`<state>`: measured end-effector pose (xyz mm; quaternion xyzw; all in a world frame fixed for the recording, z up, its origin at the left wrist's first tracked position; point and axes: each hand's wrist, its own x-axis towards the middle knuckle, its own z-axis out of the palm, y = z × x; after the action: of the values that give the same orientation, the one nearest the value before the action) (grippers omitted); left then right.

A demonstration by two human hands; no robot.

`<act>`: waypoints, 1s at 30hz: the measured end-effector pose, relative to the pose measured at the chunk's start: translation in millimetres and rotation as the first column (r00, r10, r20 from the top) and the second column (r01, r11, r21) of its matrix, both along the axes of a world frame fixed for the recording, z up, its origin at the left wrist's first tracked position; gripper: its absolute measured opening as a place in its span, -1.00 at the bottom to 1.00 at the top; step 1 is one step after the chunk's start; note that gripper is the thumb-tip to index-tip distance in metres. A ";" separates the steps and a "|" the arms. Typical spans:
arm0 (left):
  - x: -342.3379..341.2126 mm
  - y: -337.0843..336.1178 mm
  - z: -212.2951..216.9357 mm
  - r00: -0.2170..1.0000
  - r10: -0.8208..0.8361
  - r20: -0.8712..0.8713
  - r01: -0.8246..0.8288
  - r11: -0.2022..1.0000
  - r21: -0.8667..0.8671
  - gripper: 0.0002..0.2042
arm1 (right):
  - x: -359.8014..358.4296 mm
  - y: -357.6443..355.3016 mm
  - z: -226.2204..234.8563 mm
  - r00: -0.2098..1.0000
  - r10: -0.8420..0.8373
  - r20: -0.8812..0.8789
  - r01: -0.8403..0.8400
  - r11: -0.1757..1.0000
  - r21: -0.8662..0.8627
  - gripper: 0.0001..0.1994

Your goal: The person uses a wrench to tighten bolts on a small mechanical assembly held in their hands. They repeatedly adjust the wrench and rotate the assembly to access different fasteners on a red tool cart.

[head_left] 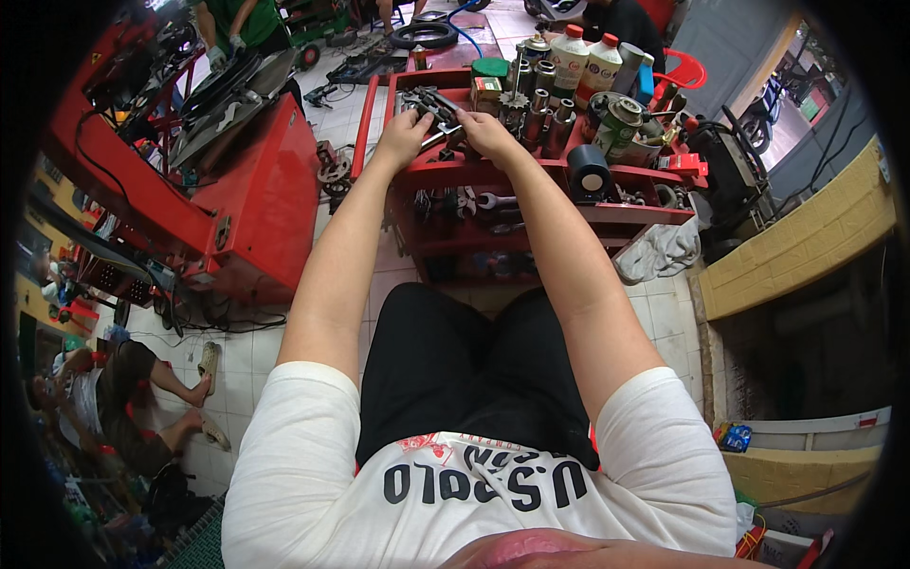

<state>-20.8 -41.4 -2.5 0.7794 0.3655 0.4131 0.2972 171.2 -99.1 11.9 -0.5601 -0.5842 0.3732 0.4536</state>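
Head view: left hand [402, 141], right hand [486, 136], fingers [466, 118] gripping one metal part [437, 103], two red-capped bottles [569, 66] beyond.

Soft, even indoor light, washed-out doorway [775, 142] at upper right, bent edges, black fisheye corners

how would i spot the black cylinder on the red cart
Find the red cart in front of the person. Along its near edge, look right of the right hand. The black cylinder sits there, its pale round end patch setting it apart from the shiny metal sockets nearby.
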 end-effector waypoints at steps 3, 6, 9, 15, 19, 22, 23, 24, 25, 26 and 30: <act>4.9 -3.4 5.8 0.999 0.007 -0.048 -0.009 0.999 -0.043 -0.62 | 13.0 2.8 -11.6 0.995 0.093 -0.038 -0.092 0.995 0.029 -0.62; 3.4 4.2 -1.8 1.000 -0.009 0.006 0.009 0.999 -0.034 -0.61 | 10.4 6.0 -16.5 1.000 -0.010 -0.011 0.011 0.993 0.120 -0.45; -4.5 29.8 -22.5 1.000 0.003 -0.005 -0.003 1.000 -0.012 -0.60 | 1.0 3.9 -11.1 0.997 0.034 -0.065 -0.032 0.999 0.020 -0.50; 7.2 17.6 -10.6 1.000 0.009 -0.029 -0.009 1.000 -0.004 -0.59 | 18.5 19.9 -22.8 0.992 0.111 -0.054 -0.111 0.994 -0.003 -0.54; -4.2 15.7 -13.9 1.000 0.012 -0.007 -0.012 1.000 -0.002 -0.59 | -3.5 1.4 -19.0 0.998 -0.057 0.041 0.049 0.986 0.162 -0.56; -3.0 18.8 -13.7 1.000 -0.002 -0.029 0.002 1.000 -0.002 -0.62 | 2.8 4.9 -14.9 0.997 0.047 -0.053 -0.046 0.999 0.029 -0.54; 1.2 18.9 -12.0 0.999 -0.015 -0.041 0.015 1.000 -0.001 -0.63 | 15.8 18.8 -20.3 0.988 0.097 -0.116 -0.102 0.994 -0.035 -0.48; 5.1 14.0 -8.7 0.999 -0.014 -0.033 0.013 1.000 -0.008 -0.62 | 22.6 24.0 -21.7 0.972 0.142 -0.186 -0.162 0.981 -0.102 -0.40; 9.6 9.4 -4.8 1.000 -0.014 -0.025 0.013 1.000 -0.015 -0.60 | 28.6 27.5 -24.8 0.986 0.119 -0.113 -0.130 0.987 -0.099 -0.39; 15.0 4.7 -0.8 1.000 -0.016 -0.016 0.016 1.000 -0.022 -0.59 | 34.9 30.1 -28.3 0.995 0.093 -0.040 -0.096 0.991 -0.094 -0.37; -3.1 14.6 -10.2 0.999 0.007 -0.036 -0.007 1.000 -0.011 -0.59 | 0.9 1.2 -15.3 0.998 -0.020 0.052 0.015 0.996 0.093 -0.45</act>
<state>-23.9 -26.8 -12.7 0.7838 0.3758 0.3980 0.2934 172.1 -97.9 -3.5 -0.5532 -0.6078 0.3267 0.4666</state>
